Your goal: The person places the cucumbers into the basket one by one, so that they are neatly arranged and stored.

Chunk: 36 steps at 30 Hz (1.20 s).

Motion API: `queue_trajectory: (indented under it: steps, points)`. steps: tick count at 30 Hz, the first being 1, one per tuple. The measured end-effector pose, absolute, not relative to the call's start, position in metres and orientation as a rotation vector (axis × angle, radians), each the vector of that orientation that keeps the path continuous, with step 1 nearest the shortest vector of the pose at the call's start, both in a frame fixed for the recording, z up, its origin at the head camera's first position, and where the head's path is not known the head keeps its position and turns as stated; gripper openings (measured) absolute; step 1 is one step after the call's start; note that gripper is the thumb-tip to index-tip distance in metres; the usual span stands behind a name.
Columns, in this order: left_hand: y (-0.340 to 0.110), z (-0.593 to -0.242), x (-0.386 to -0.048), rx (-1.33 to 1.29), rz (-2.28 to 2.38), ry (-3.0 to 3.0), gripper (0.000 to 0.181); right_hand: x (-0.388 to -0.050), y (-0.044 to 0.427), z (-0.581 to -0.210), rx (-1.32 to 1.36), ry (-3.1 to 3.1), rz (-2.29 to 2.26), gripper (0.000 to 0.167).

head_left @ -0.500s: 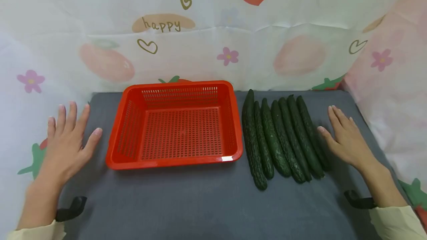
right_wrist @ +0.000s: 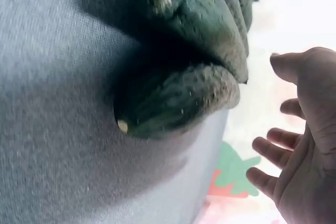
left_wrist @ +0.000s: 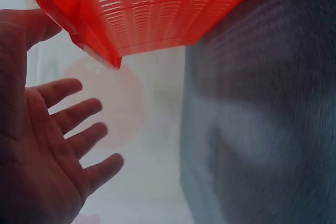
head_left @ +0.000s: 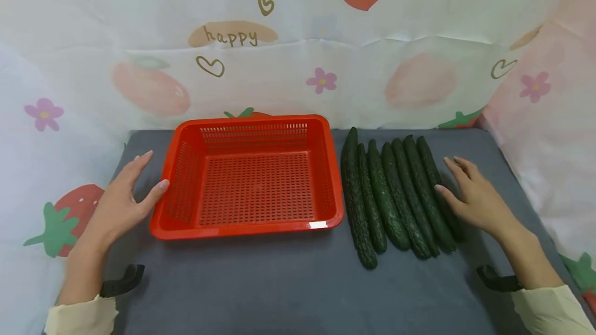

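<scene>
A red slotted basket (head_left: pixel 256 190) stands left of centre in the head view. Several dark green cucumbers (head_left: pixel 386 200) lie side by side on its right. The left hand (head_left: pixel 118 206) is at the basket's left side, thumb by the rim, fingers spread and gripping nothing; in the left wrist view the hand (left_wrist: pixel 52 140) is beside the basket wall (left_wrist: pixel 157 9). Beside the rightmost cucumber, the right hand (head_left: pixel 481 200) has its fingers loosely extended. The right wrist view shows that hand (right_wrist: pixel 299 145) apart from the nearest cucumber (right_wrist: pixel 178 98), holding nothing.
A grey cloth (head_left: pixel 279 288) covers the table. Behind it and at both sides hangs a pale printed curtain (head_left: pixel 288 81). Dark straps (head_left: pixel 123 280) are at both wrists, beside the sleeves.
The left hand has moved right, up to the basket's left rim, and turned more sideways. The right hand has shifted slightly left toward the cucumbers, its fingers a little more bent.
</scene>
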<state>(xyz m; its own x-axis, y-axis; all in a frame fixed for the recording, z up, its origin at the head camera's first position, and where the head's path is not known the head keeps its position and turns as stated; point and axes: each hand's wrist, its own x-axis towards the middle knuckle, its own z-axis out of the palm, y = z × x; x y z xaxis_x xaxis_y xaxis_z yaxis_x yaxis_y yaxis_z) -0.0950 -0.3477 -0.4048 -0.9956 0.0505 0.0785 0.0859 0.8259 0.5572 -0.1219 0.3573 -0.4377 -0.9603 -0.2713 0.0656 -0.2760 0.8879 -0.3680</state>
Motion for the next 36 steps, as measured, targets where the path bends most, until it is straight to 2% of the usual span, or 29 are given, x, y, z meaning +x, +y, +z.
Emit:
queue_trajectory:
  steps: [11, 22, 29, 36]
  points:
    - [-0.341, -0.435, -0.097, -0.192, -1.314, -2.702, 0.060, -0.123, 0.356, -0.442, 0.406, -3.132, 0.524, 0.063]
    - [-0.336, -0.437, -0.094, -0.167, -1.512, -2.698, 0.057, -0.137, 0.355, -0.448, 0.362, -3.187, 0.642, 0.064]
    - [-0.328, -0.435, -0.101, -0.133, -1.614, -2.737, 0.057, -0.134, 0.368, -0.450, 0.333, -3.274, 0.571, 0.063]
    - [-0.340, -0.434, -0.099, -0.158, -1.850, -2.644, 0.053, -0.140, 0.355, -0.451, 0.297, -3.324, 0.647, 0.065]
